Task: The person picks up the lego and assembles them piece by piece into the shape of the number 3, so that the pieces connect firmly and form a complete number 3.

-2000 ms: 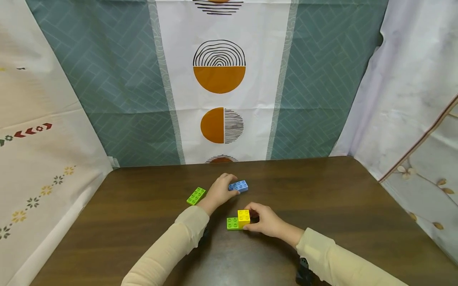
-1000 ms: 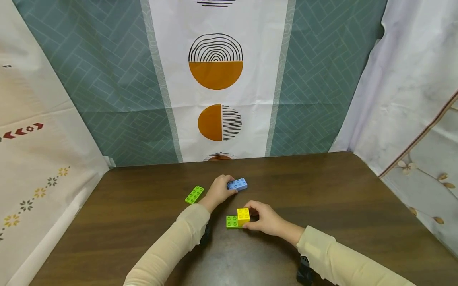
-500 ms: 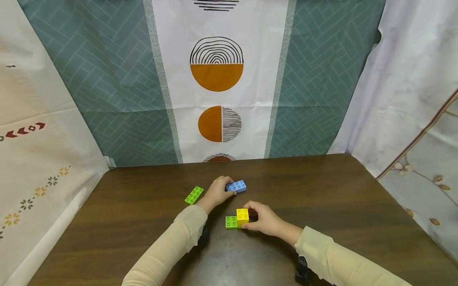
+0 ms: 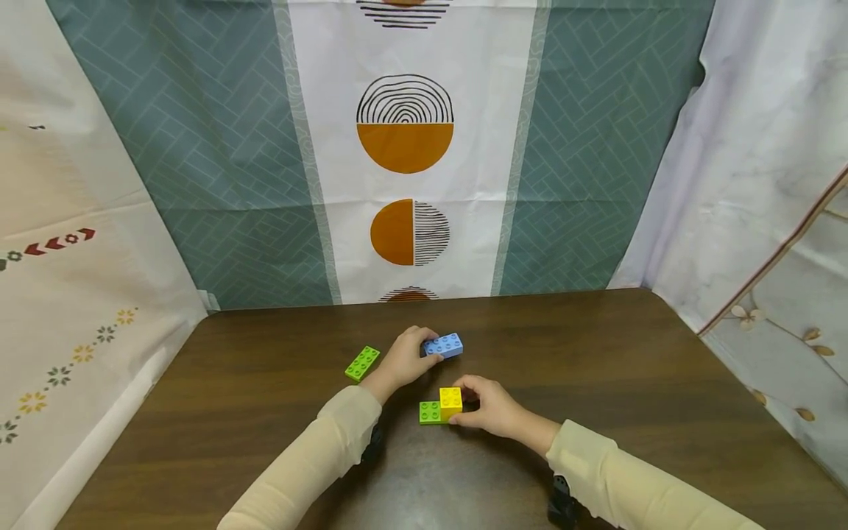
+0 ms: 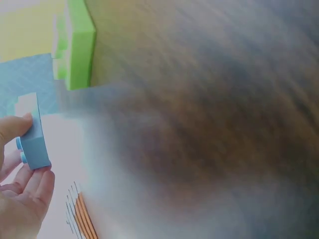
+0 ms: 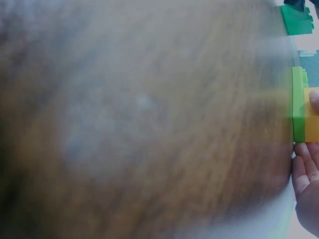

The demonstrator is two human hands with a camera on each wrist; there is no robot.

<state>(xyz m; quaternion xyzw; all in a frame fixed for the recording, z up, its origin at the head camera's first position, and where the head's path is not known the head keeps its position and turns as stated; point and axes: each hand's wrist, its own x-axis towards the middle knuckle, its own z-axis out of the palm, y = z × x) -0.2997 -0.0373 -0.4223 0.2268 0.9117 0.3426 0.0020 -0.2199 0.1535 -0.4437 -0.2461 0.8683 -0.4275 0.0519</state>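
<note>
In the head view my left hand pinches the left end of a light blue toy building brick near the back of the table. The left wrist view shows the thumb on one side of the blue brick and fingers under its end. My right hand grips a yellow square brick between thumb and fingers. That yellow brick sits on the right half of a flat green brick, whose left studs are bare. In the right wrist view the yellow brick touches the green one.
Another flat green brick lies on the brown wooden table, just left of my left hand. A patterned cloth hangs behind the table's back edge. White cloths hang at both sides.
The head view has tilted slightly. Over the last half second the blue brick has shifted a little to the right with my left hand. My right hand and the yellow brick stay in place.
</note>
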